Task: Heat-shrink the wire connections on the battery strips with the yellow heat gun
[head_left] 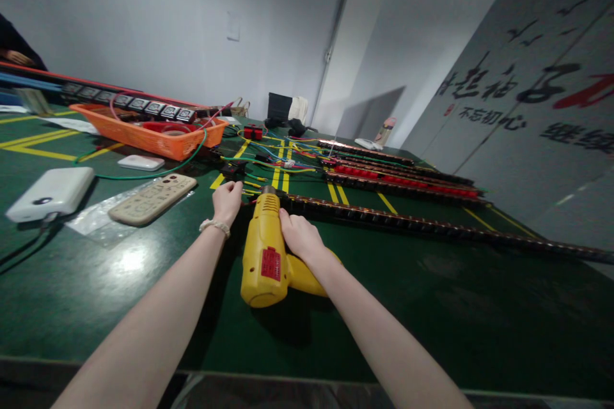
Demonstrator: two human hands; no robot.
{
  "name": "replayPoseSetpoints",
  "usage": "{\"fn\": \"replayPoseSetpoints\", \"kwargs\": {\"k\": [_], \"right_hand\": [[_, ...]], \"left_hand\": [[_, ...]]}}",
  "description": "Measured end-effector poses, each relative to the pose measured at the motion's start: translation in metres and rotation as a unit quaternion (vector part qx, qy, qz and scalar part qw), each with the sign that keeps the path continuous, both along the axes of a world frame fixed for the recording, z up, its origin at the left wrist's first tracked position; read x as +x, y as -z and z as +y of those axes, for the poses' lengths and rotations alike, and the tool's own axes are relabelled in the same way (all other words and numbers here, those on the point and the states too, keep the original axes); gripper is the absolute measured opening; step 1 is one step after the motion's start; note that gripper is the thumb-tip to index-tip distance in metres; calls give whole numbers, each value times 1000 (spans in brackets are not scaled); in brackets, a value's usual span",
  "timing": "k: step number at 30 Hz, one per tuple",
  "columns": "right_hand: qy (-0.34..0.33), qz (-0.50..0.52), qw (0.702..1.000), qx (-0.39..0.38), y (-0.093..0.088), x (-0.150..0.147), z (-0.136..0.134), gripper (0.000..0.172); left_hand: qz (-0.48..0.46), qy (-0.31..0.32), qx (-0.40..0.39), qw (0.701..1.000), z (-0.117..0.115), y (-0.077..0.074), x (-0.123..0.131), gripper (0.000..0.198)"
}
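A yellow heat gun point(265, 252) with a red label lies on the green table point(432, 294), its nozzle pointing away toward a bundle of coloured wires point(268, 169). My right hand point(301, 236) rests on the gun's right side and is wrapped round its handle. My left hand point(227, 199) reaches just left of the nozzle, its fingers curled and pinched on the wires there; what they grip is too small to name. A beaded bracelet sits on my left wrist.
Several long dark power strips point(398, 222) with red switches stretch right of the gun. At left lie a beige remote point(152, 199), a white power bank point(50, 193), a small white box point(141, 162) and an orange tray point(153, 134) with parts. Another person's arm point(16, 54) shows far left.
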State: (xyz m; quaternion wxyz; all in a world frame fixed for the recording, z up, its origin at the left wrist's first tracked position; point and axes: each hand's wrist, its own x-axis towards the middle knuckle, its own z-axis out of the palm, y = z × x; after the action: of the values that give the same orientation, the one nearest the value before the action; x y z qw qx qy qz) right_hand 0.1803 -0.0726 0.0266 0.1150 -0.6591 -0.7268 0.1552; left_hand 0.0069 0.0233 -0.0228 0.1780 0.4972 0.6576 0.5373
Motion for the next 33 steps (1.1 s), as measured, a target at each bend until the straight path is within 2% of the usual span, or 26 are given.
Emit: {"fn": "replayPoseSetpoints", "kwargs": {"k": [14,25,29,33], "right_hand": [[-26,-11,999,22,-5,-1,-6,66],[-14,-5,1000,7,-4,-1,-4,67],[-55,-18,998,4,-3,-13,-3,58],[-59,7,998,3,0,-31,0,64]], "left_hand": [[5,-2,7,1000,3,1,-2,31],[-11,1,4,1000,4,4,-2,32],[-7,3,7,1000,3,3,-2,32],[-14,31,16,999,2,0,-5,31]]}}
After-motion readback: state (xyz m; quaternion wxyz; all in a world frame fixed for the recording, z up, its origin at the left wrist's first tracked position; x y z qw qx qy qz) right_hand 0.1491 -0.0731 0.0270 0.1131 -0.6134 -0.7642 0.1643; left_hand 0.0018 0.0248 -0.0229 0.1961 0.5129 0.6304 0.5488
